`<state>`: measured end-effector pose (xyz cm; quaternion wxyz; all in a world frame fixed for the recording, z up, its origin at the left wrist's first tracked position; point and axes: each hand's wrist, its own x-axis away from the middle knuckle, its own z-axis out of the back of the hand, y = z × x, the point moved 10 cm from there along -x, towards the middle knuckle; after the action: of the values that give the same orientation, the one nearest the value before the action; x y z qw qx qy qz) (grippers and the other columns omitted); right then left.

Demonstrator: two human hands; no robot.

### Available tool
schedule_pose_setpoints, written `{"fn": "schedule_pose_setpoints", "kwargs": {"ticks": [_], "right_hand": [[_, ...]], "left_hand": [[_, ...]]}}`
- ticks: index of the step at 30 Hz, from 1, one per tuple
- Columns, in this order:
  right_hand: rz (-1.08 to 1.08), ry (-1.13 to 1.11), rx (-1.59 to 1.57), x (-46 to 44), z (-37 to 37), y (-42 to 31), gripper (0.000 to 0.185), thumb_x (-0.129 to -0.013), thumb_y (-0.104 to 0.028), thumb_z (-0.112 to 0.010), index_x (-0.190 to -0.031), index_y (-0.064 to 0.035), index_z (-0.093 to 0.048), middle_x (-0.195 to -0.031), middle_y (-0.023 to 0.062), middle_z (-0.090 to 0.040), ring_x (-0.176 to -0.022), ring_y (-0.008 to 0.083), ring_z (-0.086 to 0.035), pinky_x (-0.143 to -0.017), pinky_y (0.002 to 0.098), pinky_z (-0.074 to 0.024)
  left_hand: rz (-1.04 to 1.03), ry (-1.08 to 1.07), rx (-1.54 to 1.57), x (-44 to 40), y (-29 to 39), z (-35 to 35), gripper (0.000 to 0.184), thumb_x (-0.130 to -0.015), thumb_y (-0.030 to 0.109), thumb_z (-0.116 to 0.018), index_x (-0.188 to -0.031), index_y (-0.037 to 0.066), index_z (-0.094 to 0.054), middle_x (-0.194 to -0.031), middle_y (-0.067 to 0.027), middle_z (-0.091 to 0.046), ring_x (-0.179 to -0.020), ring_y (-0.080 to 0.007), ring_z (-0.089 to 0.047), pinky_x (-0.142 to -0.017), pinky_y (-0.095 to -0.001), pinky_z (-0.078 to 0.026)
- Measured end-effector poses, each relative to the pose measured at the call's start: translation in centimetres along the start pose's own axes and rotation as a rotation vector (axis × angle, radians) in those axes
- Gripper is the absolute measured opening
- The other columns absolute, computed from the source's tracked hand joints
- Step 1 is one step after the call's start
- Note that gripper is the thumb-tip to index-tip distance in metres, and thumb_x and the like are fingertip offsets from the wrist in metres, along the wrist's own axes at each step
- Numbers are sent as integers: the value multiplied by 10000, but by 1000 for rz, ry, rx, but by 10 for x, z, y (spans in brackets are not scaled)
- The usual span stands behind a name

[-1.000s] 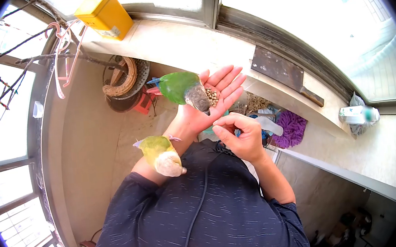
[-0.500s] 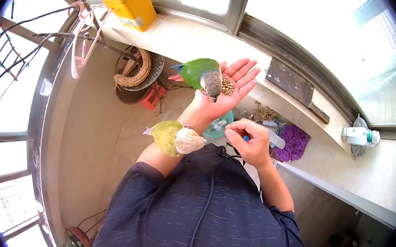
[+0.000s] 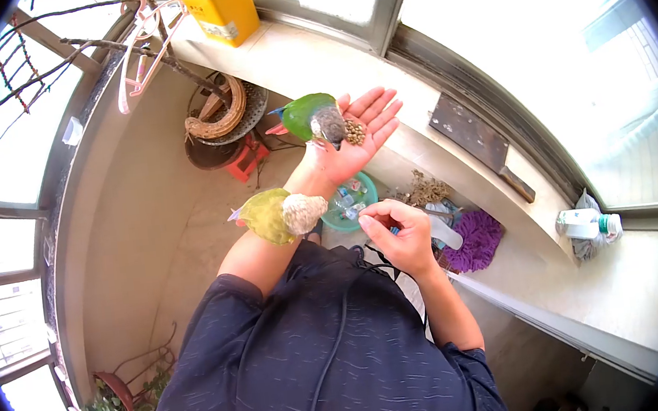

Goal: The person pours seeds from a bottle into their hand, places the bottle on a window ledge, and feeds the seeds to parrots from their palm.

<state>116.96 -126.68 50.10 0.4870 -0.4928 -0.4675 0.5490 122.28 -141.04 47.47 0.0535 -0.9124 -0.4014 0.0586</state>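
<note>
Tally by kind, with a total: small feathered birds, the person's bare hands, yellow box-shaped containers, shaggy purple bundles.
Small feathered birds: 2 (bright green bird with a grey head; yellow-green bird with a pale head)
Bare hands: 2 (left hand; right hand)
Yellow box-shaped container: 1
Shaggy purple bundle: 1
Total: 6

Harsh daylight blows out the windows, edges fisheye-curved.
</note>
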Motion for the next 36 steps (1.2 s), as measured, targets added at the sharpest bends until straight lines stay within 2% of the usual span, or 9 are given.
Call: {"fn": "schedule_pose_setpoints", "kwargs": {"ticks": [9,11,18,28,31,36], "right_hand": [[-40,154,29,-4,53,10,96,-933,-61,-710,-980,23,-716,-772,-9,-683,-675,11,-570,-601,196,-456],[-67,182,22,-5,64,13,106,-938,-74,-706,-982,22,-717,-785,-1,-695,-692,25,-592,-629,200,-476],[-85,267,25,-19,85,23,138,-944,-99,-700,-986,32,-716,-806,37,-722,-736,82,-669,-662,239,-526],[-65,374,13,-63,99,42,156,-947,-117,-701,-987,34,-716,-784,-4,-691,-691,29,-584,-616,216,-479],[-62,390,4,-79,98,45,157,-948,-119,-703,-981,34,-717,-782,-7,-690,-691,26,-581,-613,209,-468],[36,387,-44,-115,90,46,143,-953,-92,-693,-971,48,-715,-782,-6,-693,-700,22,-586,-620,195,-463]], "left_hand": [[47,57,-50,-37,-9,41,550,-1028,261,-415,-1466,-72,-403,-1571,-249,-367,-1472,-421,-323,-1226,-537,-271],[66,78,-109,-45,-15,49,551,-1023,280,-450,-1446,-72,-430,-1549,-248,-405,-1450,-420,-366,-1212,-530,-298],[159,65,-48,-71,-28,60,549,-1043,303,-395,-1447,-67,-434,-1553,-250,-399,-1457,-423,-355,-1208,-540,-303],[256,49,-60,-101,-26,75,580,-1002,259,-492,-1463,-83,-413,-1559,-259,-383,-1472,-419,-329,-1219,-539,-284],[281,27,-24,-106,-24,66,574,-1022,269,-431,-1482,-71,-389,-1589,-242,-341,-1500,-404,-272,-1245,-531,-233],[269,24,-16,-110,-5,59,567,-1057,276,-360,-1506,-69,-346,-1607,-235,-308,-1504,-393,-269,-1240,-520,-237]]}}
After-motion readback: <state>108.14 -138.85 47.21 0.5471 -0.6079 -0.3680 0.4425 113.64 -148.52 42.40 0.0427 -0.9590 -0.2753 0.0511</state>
